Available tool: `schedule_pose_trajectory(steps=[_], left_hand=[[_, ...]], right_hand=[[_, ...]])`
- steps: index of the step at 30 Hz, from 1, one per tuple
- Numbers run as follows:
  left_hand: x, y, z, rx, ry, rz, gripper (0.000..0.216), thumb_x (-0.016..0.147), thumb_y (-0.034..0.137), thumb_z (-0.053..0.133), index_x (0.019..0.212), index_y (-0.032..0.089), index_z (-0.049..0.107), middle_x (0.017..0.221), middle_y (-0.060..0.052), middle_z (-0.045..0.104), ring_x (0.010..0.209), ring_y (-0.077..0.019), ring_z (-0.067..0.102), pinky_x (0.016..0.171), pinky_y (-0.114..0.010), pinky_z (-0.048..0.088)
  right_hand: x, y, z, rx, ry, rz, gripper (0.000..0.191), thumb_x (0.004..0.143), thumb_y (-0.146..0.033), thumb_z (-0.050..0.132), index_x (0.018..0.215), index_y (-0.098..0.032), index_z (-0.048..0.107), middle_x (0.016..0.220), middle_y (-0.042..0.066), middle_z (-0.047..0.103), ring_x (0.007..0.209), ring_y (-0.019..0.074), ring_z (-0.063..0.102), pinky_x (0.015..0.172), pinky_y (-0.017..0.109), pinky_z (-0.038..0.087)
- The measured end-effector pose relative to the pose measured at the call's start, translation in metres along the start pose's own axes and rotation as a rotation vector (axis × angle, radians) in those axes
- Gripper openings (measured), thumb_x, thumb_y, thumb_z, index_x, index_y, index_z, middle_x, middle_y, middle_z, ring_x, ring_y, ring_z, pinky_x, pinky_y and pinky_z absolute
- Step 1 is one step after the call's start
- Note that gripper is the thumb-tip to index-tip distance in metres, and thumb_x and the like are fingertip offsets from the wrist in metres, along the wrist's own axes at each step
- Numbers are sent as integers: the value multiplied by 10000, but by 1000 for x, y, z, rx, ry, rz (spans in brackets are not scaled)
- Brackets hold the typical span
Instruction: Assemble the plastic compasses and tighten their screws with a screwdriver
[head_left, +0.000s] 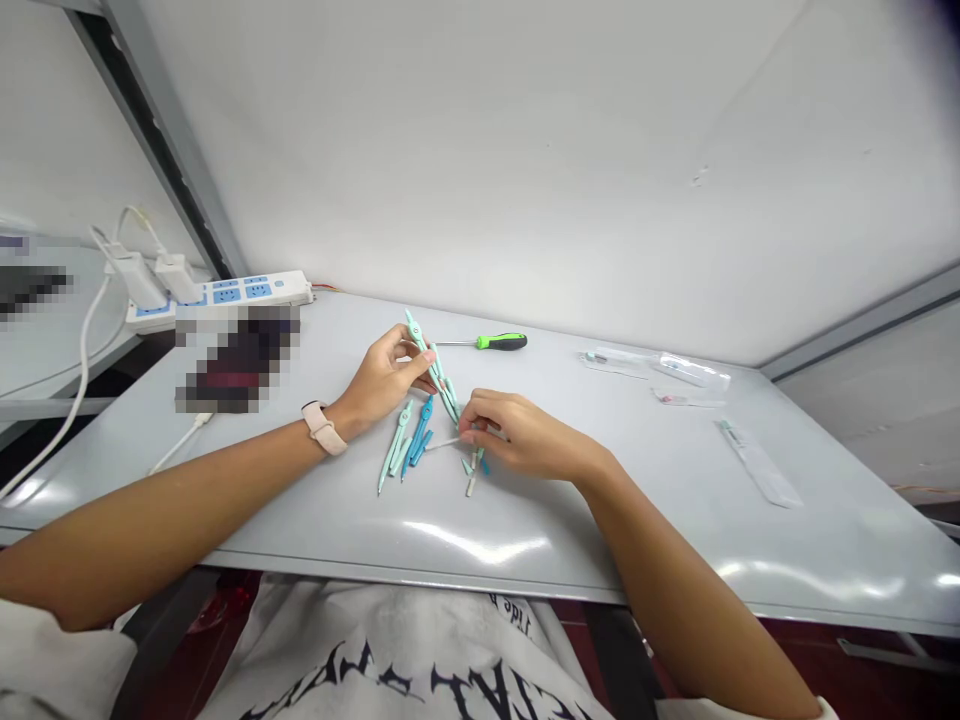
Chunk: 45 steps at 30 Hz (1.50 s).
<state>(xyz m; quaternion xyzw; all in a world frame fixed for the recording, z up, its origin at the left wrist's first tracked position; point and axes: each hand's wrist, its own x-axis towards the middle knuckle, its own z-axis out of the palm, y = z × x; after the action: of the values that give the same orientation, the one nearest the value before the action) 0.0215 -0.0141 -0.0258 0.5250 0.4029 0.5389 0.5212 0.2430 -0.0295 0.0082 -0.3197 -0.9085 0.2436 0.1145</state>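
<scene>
My left hand (391, 368) is closed around the upper part of a mint-green drawing compass (424, 350), holding it tilted above the table. At the compass's lower end, the fingers of my right hand (504, 428) are pinched together; whether they grip the compass tip or a small part there is hidden. Below my left hand lie another mint-green compass (395, 448) and a blue compass (420, 438), side by side. Several small pieces, among them a pale stick (471, 484), lie under my right hand, partly covered by it.
Behind my hands lies a screwdriver (501, 342) with a green and black handle. Clear plastic packets (759, 464) are spread on the right of the grey table (330, 530). A white power strip (262, 290) with plugs and a blurred dark device (232, 370) are at the left.
</scene>
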Motion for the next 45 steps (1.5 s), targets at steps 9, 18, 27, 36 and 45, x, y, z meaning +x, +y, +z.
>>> schedule_pose_trajectory(steps=[9,18,27,36,45], left_hand=[[0,1,-1,65,-7,9,299,828,360,770,999,178,605,883,-23,657,674,-133,661,581,-266,574],[-5,6,-1,112,-207,-16,303,875,446,735,983,165,698,834,-40,671,650,-123,560,540,-242,438],[-7,7,-2,160,-268,3,345,895,465,711,1006,139,709,840,-52,682,655,-121,536,575,-258,428],[-11,11,-1,201,-367,-10,312,888,442,712,979,143,710,833,-45,670,657,-115,523,555,-246,405],[-11,12,0,191,-368,-6,278,887,421,719,950,151,704,808,-30,651,672,-120,529,577,-250,410]], right_hand=[[2,3,2,177,292,69,96,968,-210,525,909,-215,601,786,12,690,686,157,572,640,297,447],[4,8,6,224,787,106,187,991,-395,592,951,-228,667,883,55,716,769,192,630,696,345,514],[5,9,8,214,774,63,170,990,-340,600,909,-216,684,808,30,698,709,162,591,656,308,486],[6,9,10,293,764,59,174,970,-389,649,967,-221,691,787,26,709,714,169,621,679,327,503],[7,10,15,336,720,33,243,994,-443,623,1101,-226,639,846,38,723,802,198,696,691,346,508]])
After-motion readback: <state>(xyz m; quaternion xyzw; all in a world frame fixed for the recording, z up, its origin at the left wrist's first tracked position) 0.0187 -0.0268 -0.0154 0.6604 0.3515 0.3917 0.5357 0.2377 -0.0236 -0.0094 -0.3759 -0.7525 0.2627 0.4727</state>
